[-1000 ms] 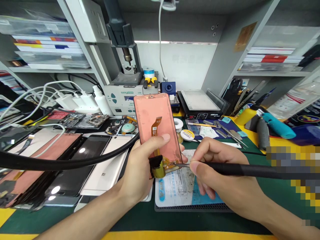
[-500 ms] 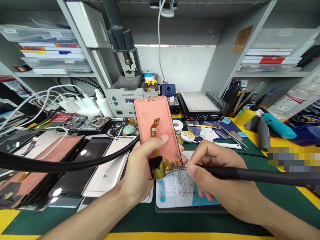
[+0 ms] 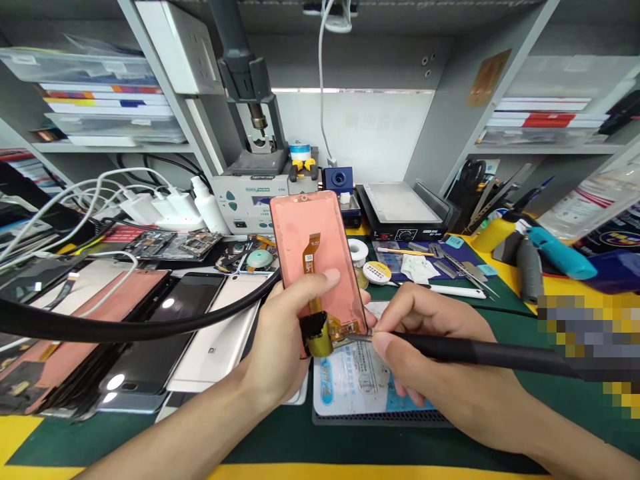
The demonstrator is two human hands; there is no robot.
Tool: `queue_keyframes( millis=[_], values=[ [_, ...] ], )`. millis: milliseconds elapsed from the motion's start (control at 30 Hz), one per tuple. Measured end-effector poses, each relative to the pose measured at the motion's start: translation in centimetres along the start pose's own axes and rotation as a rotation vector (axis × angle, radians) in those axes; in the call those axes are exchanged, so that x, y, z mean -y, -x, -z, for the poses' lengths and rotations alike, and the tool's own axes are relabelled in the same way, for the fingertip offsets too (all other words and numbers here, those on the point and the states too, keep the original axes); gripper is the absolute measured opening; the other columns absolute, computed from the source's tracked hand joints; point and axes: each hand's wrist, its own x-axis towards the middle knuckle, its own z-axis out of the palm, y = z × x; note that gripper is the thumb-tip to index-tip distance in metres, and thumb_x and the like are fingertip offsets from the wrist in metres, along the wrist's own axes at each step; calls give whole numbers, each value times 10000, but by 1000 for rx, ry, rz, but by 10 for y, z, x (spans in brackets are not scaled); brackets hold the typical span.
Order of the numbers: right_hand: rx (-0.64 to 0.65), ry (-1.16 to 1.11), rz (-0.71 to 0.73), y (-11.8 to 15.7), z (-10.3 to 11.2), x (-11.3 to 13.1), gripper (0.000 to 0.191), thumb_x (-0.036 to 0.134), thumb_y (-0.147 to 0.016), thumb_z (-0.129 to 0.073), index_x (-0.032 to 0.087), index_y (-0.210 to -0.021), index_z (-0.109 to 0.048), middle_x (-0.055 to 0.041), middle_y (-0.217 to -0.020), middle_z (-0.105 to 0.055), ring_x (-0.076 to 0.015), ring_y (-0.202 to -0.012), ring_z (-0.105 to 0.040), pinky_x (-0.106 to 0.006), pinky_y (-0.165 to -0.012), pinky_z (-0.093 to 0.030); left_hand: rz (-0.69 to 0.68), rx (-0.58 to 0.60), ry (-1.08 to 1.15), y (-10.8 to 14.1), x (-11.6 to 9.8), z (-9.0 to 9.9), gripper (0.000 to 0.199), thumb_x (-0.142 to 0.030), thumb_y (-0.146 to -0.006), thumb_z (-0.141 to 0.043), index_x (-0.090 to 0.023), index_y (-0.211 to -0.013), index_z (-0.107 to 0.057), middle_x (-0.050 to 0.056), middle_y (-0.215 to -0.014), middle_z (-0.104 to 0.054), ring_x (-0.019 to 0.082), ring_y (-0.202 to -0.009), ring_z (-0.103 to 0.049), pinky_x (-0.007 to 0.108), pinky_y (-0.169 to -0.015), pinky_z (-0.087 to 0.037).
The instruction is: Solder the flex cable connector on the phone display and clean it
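A white bottle [image 3: 206, 208] stands beside chargers [image 3: 182, 207]; phones [image 3: 214, 333] lie nearer.

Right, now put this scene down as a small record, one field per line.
Left hand: holds the pink panel, thumb across its pink face
Right hand: grips the black-handled tool like a pen
Tool tip: near the panel's lower edge; contact unclear
Panel: tilted, ribbon cable on its pink face
Underneath: printed white-and-blue pad, green mat
Left side: white phone, dark phone
Behind: light-coloured control unit
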Motion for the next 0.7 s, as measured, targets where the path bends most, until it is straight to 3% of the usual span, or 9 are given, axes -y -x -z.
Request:
queue_keyframes(
  millis=[233, 533, 700],
  values=[
    [8, 11, 16, -1, 2, -6, 128, 211, -900, -594, 207, -787, -536, 52, -581, -541, -76, -454, -497, -171, -431, -409, 4, 6, 11, 0, 2, 1, 225, -241, -830, -611, -128, -984, -731, 104, -870, -747, 269, -776, -722, 383, -693, -586],
    [7, 13, -5, -1, 2, -2, 142, 201, -881, -613, 208, -767, -528, 50, -573, -547, -79, -453, -507, -174, -425, -408, 1, -5, 30, -2, 2, 2, 355, -251, -805, -663, -152, -1146, -681, 96, -919, -744, 271, -789, -722, 383, -698, -585],
    [9, 7, 0, -1, 2, -3, 138, 201, -880, -611, 208, -769, -530, 53, -572, -544, -77, -453, -515, -171, -424, -411, -2, -7, 26, -1, 3, 2, 317, -248, -806, -663, -152, -1106, -697, 94, -909, -744, 268, -776, -723, 385, -694, -585]
  ],
)
